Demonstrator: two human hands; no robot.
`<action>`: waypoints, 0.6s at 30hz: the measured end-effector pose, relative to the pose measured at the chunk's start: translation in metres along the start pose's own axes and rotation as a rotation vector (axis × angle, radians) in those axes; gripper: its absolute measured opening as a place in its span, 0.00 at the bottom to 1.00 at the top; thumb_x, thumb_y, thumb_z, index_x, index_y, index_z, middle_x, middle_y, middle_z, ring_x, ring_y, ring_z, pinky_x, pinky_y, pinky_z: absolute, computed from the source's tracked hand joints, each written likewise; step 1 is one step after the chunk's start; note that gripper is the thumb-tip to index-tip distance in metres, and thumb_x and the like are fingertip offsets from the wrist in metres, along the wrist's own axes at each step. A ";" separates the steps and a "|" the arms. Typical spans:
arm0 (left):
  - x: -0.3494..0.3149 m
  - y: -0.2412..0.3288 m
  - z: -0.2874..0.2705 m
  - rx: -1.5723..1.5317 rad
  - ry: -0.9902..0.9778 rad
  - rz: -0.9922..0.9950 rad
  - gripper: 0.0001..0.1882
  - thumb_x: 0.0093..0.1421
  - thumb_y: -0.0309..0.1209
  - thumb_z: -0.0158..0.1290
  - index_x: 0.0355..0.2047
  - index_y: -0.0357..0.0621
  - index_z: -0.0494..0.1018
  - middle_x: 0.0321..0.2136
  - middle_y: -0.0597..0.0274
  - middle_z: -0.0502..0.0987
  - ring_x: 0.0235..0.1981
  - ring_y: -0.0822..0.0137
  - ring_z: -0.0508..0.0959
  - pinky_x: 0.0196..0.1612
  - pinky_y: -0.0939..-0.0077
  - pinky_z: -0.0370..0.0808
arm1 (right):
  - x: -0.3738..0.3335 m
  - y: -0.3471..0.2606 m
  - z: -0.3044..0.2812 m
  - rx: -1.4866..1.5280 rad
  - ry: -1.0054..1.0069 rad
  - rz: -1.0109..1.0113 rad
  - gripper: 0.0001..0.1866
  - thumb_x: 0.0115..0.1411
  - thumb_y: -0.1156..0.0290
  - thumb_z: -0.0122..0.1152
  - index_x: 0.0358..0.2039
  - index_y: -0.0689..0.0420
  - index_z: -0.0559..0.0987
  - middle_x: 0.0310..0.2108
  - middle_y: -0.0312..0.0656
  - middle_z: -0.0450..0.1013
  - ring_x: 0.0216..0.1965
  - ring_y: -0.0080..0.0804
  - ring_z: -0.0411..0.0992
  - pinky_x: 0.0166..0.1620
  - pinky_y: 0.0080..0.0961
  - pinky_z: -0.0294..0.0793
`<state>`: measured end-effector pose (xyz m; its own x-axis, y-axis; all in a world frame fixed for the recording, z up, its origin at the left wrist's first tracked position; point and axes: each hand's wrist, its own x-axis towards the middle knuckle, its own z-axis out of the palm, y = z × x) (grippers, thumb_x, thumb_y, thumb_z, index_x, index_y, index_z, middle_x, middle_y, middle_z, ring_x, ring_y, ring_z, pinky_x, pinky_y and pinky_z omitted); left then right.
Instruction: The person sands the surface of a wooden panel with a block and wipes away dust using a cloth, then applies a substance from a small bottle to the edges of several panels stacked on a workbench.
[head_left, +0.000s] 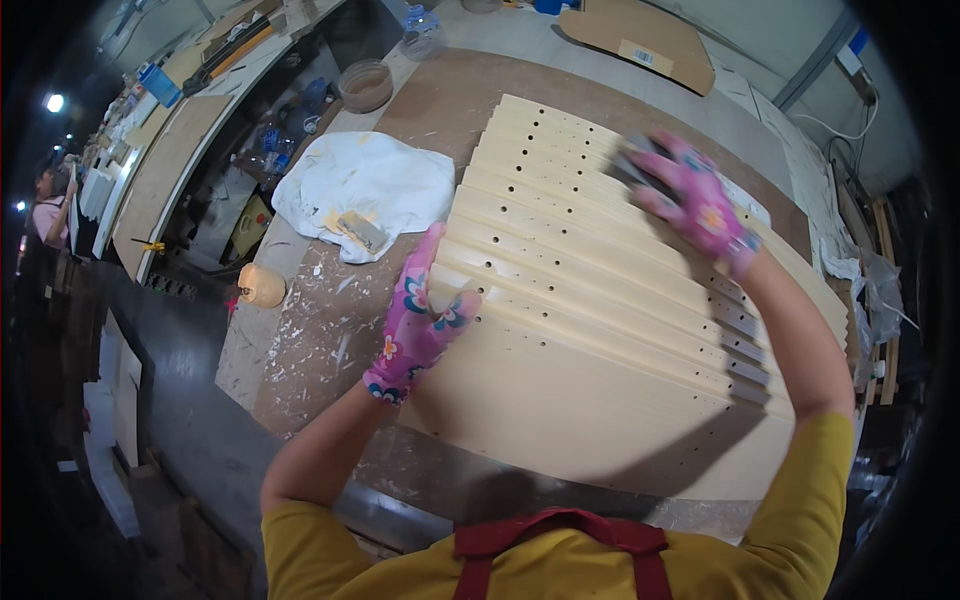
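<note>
Several cream-coloured boards [600, 390] lie overlapped like steps on the bench, with rows of small drilled holes across them. My left hand [415, 325], in a pink floral glove, rests against their left edge, fingers stretched and thumb spread, holding nothing. Toward the far right of the boards, my right hand [700, 200] wears a matching glove and grips a dark grey sanding block [630, 165] on the surface. Motion blurs the block and the fingers around it. A white cloth [350, 180] lies left of the boards, with a small stained scraper-like piece [362, 232] on it.
The brown bench covering [310, 345] is spattered with white. Around it are a round tub [366, 85], a clear bottle [420, 25], a yellowish container [262, 286] at the left edge and a cardboard piece [640, 45] at the back. Another person [52, 210] stands far left.
</note>
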<state>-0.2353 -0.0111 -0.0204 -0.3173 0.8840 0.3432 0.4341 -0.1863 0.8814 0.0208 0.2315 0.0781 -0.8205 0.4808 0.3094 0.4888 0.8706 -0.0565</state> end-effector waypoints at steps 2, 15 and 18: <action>0.002 -0.001 0.003 0.016 -0.009 0.024 0.42 0.54 0.39 0.56 0.62 0.27 0.50 0.57 0.39 0.62 0.59 0.52 0.64 0.61 0.63 0.60 | 0.064 -0.023 0.032 0.007 0.017 -0.106 0.26 0.57 0.50 0.53 0.54 0.44 0.72 0.53 0.54 0.65 0.50 0.53 0.67 0.54 0.47 0.65; -0.003 0.012 -0.003 -0.077 -0.025 -0.092 0.42 0.54 0.31 0.55 0.64 0.32 0.47 0.61 0.45 0.56 0.63 0.57 0.56 0.64 0.66 0.52 | -0.018 0.004 -0.027 0.053 -0.066 -0.109 0.28 0.56 0.50 0.55 0.55 0.49 0.72 0.57 0.54 0.61 0.55 0.54 0.65 0.56 0.41 0.67; 0.000 0.006 0.000 -0.096 0.008 -0.084 0.43 0.52 0.33 0.59 0.63 0.31 0.50 0.58 0.43 0.60 0.61 0.56 0.61 0.62 0.66 0.57 | -0.021 -0.024 -0.006 0.071 -0.121 -0.006 0.26 0.55 0.51 0.54 0.53 0.47 0.74 0.57 0.57 0.61 0.56 0.56 0.63 0.58 0.46 0.61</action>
<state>-0.2324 -0.0125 -0.0147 -0.3561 0.8948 0.2694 0.3233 -0.1525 0.9339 0.0280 0.1999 0.0785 -0.8553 0.4806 0.1937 0.4648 0.8768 -0.1230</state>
